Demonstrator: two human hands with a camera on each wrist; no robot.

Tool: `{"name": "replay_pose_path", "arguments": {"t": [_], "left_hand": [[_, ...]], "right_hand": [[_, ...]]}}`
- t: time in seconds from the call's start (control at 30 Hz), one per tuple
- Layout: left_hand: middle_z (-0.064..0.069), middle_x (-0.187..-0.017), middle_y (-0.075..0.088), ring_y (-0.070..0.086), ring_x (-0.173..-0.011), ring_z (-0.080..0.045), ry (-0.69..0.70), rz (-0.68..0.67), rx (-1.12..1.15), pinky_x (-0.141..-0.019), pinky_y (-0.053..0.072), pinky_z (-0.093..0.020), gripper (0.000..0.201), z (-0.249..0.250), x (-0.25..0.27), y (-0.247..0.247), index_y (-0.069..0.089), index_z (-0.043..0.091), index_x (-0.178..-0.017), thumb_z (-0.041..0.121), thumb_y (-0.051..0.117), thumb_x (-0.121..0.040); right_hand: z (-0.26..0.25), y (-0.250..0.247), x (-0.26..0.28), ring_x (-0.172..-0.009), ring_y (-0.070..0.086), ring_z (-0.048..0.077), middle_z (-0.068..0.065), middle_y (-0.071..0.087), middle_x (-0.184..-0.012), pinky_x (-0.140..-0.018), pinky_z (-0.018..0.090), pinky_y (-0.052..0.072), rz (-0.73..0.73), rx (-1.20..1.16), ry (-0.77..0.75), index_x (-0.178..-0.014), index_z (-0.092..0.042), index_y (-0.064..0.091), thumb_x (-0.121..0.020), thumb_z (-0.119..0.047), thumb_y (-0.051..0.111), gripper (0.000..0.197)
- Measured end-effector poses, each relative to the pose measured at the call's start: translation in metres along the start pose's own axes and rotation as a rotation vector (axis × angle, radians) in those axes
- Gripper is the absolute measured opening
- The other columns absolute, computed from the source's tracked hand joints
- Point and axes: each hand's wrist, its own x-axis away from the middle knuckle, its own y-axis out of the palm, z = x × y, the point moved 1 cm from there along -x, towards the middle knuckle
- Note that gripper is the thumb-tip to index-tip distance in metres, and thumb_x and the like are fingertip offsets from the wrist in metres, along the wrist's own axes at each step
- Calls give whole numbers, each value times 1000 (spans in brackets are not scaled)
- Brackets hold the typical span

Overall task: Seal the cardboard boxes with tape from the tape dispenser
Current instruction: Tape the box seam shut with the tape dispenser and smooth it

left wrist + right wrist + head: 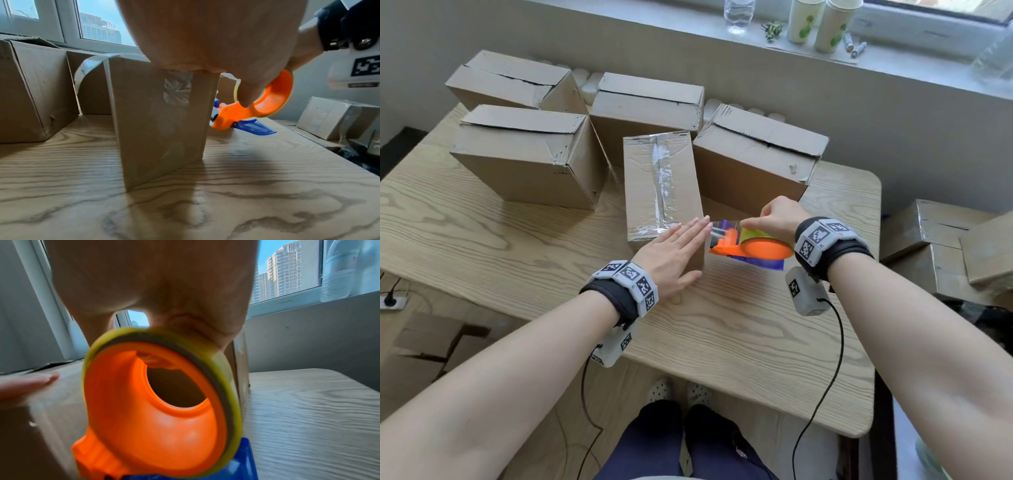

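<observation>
A narrow cardboard box stands in the middle of the wooden table, clear tape running along its top seam. My left hand lies flat with straight fingers on the box's near end, seen from below as a palm. My right hand grips the orange and blue tape dispenser at the box's near right corner; its yellow tape roll fills the right wrist view. A loose tape loop curls off the box's far end.
Several larger cardboard boxes with untaped seams stand behind and beside the narrow one. More taped boxes are stacked off the table's right edge. Paper cups and a bottle sit on the windowsill.
</observation>
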Motion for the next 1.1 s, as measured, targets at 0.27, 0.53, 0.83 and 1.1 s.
{"name": "replay_pose_path", "arguments": {"t": [0.27,0.53,0.83,1.1], "left_hand": [[8,-155,-14,-11,-143,-5,68,10,10,-118,-4,-27,79,-11,1,1,-10,21,-148,40,45,-94],[8,-156,-12,-9,-143,-5,133,4,-6,-118,-4,-26,78,-28,13,-2,-6,21,-149,35,46,-93],[8,-157,-3,-1,-144,-5,128,-15,54,-117,0,-22,70,-57,28,-14,1,22,-149,31,44,-96],[-10,-152,28,32,-137,-25,118,120,-101,-115,17,-32,60,-28,26,-27,26,15,-147,29,50,-94]], "right_hand": [[16,3,10,-58,50,21,4,52,-57,-53,28,35,33,-5,72,-52,-15,48,-67,-70,66,60],[26,6,25,-85,57,24,7,62,-88,-73,29,43,22,-194,92,-91,-9,70,-85,-45,62,38],[12,14,51,-60,47,21,4,50,-59,-56,29,35,77,-131,182,-58,-12,53,-77,-60,65,53],[6,18,59,-88,58,26,14,65,-106,-75,31,44,74,-211,183,-105,0,67,-87,-41,61,45]]}}
